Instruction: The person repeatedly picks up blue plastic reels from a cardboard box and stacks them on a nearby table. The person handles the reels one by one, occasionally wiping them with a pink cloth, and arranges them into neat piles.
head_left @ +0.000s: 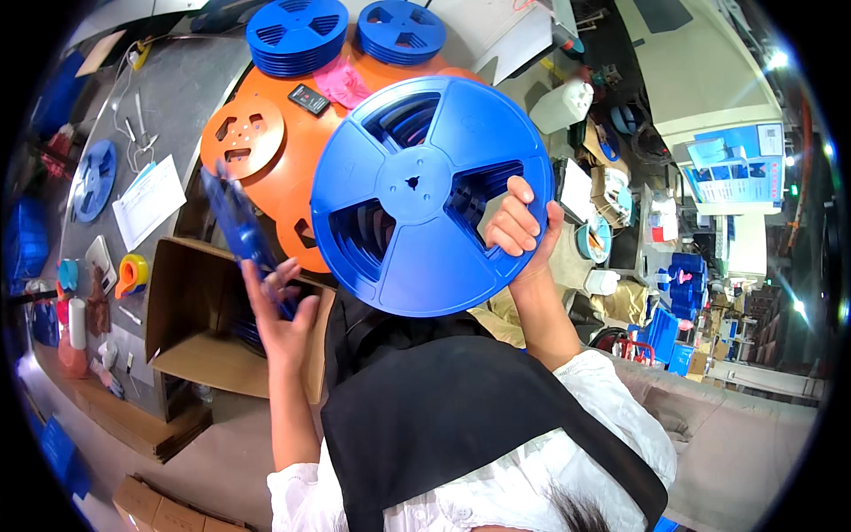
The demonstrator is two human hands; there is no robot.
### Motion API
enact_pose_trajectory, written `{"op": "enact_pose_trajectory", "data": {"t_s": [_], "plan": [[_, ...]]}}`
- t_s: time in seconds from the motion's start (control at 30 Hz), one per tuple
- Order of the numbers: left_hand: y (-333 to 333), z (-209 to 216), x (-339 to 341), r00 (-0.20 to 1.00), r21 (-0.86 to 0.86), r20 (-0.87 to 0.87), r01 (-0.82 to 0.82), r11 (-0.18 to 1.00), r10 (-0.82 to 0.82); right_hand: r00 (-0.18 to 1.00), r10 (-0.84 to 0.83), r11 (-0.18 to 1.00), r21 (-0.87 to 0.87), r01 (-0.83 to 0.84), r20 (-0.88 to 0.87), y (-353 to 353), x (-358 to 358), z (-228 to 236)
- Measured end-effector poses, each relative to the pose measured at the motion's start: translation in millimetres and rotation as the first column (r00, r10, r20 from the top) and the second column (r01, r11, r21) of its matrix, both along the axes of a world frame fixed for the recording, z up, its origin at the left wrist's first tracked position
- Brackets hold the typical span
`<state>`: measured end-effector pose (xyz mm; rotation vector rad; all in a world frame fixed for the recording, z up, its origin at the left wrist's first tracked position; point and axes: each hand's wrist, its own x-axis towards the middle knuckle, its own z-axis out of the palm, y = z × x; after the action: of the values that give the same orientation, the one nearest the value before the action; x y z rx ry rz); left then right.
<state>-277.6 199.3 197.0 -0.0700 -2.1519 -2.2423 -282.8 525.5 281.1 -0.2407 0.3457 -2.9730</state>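
A large blue reel [415, 213] is held by the right hand [519, 229] – its rim grasped, with the fingers at a window and the thumb at the outer edge. It is raised in front of the near edge of an orange surface [282, 177], and further layers are seen through its windows. By the left hand [284, 324], a blue piece [232, 213] is met at its lower end; it is blurred, so whether it is gripped or released cannot be told.

Below this piece an open cardboard box [184, 293] is placed beside the right edge of the grey desk [191, 115]. At the orange surface's left edge an orange reel [242, 137] is laid; at its far edge two stacks of blue reels [297, 35] are set, with a pink cloth [341, 82] and a small black device [308, 99] nearer. Towards the desk's left edge another blue reel [93, 182] is found – and a white sheet [149, 204] near its right edge.
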Motion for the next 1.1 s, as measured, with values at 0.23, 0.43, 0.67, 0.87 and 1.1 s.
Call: {"op": "enact_pose_trajectory", "data": {"t_s": [0.23,0.43,0.67,0.87,1.1], "plan": [[17,-12,-1,0.718,-0.549,-0.455,0.24,0.801,-0.527,0.994,0.055,0.996,-0.071,-0.048,0.094,-9,-4,-4],[25,5,6,0.71,-0.565,-0.276,0.424,0.707,-0.647,0.983,0.018,1.0,-0.008,-0.017,0.184,-7,-5,-7],[14,25,9,0.834,-0.333,-0.146,0.465,0.82,-0.532,0.895,-0.218,0.893,0.45,0.022,0.39,-12,-11,-8],[-19,15,-14,0.939,0.313,0.281,0.107,0.944,-0.2,0.807,-0.309,0.835,0.55,-0.024,0.504,7,11,-16],[-76,-17,-23,0.967,0.62,0.249,-0.12,0.775,-0.05,0.768,-0.387,0.826,0.562,0.043,0.51,15,31,-25]]}}
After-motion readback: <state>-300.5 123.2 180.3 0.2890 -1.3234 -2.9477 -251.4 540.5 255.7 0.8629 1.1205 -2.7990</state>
